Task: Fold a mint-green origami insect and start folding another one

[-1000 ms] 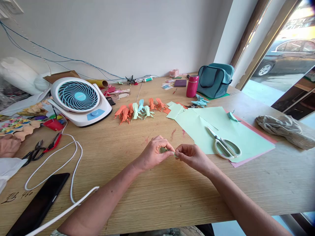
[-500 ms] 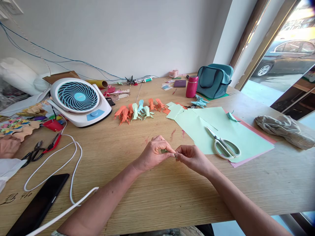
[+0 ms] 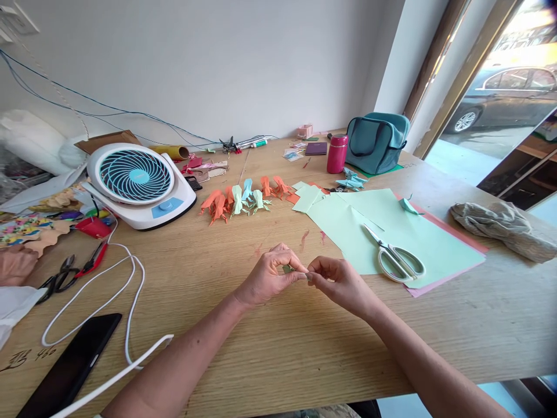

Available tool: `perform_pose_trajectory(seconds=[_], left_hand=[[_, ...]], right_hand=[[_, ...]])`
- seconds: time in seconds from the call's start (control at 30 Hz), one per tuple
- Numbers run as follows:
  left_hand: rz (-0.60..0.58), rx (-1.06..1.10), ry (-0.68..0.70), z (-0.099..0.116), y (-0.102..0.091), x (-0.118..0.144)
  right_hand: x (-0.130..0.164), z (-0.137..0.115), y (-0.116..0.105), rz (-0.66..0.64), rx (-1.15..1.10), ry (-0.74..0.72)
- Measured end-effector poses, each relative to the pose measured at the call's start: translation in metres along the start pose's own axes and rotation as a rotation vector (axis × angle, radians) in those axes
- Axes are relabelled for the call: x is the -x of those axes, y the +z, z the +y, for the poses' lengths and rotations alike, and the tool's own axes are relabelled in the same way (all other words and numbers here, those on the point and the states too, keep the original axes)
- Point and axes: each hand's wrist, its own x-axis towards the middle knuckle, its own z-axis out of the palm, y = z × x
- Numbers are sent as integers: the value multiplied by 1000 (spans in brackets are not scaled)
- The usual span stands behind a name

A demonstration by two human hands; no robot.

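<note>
Above the middle of the table, my left hand (image 3: 272, 274) is closed, thumb and fingers pinching a small folded piece of green paper (image 3: 288, 269). Only bits of this paper show between the fingers. My right hand (image 3: 337, 283) meets it fingertip to fingertip, its thumb and forefinger pinched on the paper's right end. Beyond my hands stands a group of folded paper figures (image 3: 237, 200) in orange, pale green and light blue. To the right, white-handled scissors (image 3: 398, 261) lie on light green paper sheets (image 3: 361, 232).
At left are a white fan (image 3: 141, 183), a white cable (image 3: 134, 302), a black phone (image 3: 72, 366) and dark scissors (image 3: 58, 281). Another person's hand (image 3: 17, 265) rests at the far left edge. A pink flask (image 3: 337, 154) and teal bag (image 3: 378, 145) stand at the back right.
Both my hands stay almost in place, still pinching the paper, with only slight finger movement. The other person's hand at the left edge has shifted a little.
</note>
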Motion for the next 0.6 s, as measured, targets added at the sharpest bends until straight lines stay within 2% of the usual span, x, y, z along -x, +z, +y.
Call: perform_pose_trajectory(seconds=[0.17, 0.33, 0.4, 0.6], left_hand=[[-4, 64, 22, 0, -1, 1], [13, 37, 0, 7, -2, 0], [42, -10, 27, 11, -2, -1], [134, -211, 103, 13, 1, -1]], right_hand=[[-2, 3, -4, -73, -240, 69], [-3, 6, -2, -39, -443, -17], [-3, 7, 0, 22, -435, -76], [3, 3, 1, 164, -183, -209]])
